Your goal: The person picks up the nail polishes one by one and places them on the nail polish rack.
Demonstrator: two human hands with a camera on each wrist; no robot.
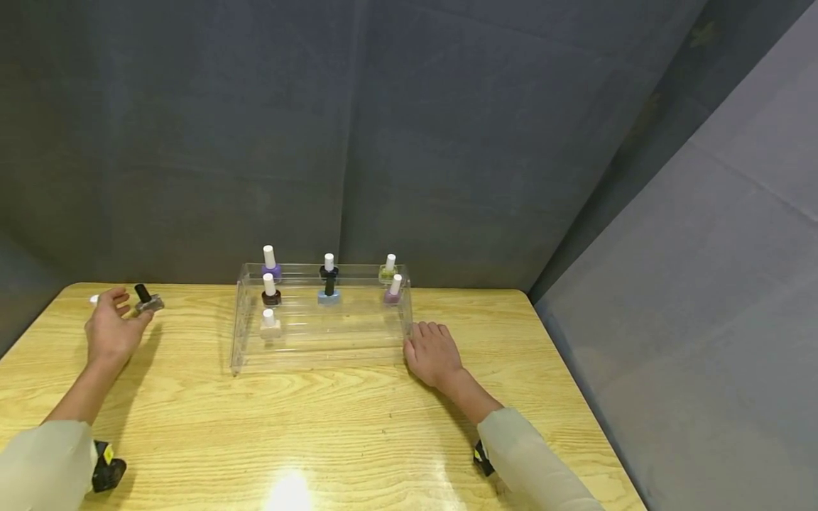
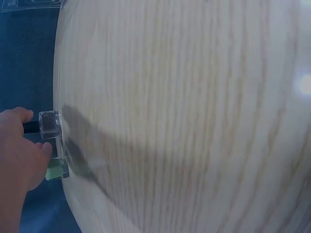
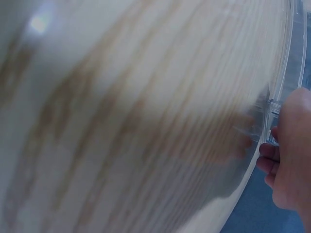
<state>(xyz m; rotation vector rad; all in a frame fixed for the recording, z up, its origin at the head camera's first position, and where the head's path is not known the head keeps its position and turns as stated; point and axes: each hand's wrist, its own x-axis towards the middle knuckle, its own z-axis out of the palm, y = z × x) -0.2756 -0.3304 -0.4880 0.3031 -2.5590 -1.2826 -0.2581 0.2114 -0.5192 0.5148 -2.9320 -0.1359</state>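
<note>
My left hand [image 1: 116, 328] is at the far left of the table, fingers and thumb spread around a clear nail polish bottle [image 1: 150, 305] with a black cap. The thumb tip is right at the glass, while a gap shows between the other fingers and the cap. Close by the thumb in the left wrist view is a pale green nail polish bottle [image 2: 56, 169]. My right hand [image 1: 436, 357] grips the front right corner of a clear stepped display rack [image 1: 332, 355], its fingers bent along the side.
Several nail polish bottles stand on the rack's tiers, among them a purple one [image 1: 271, 271], a light blue one [image 1: 329, 298] and a whitish one [image 1: 270, 328]. A white cap [image 1: 94, 299] shows behind the left hand. Dark cloth [image 1: 192, 142] hangs behind the wooden table [image 1: 319, 426].
</note>
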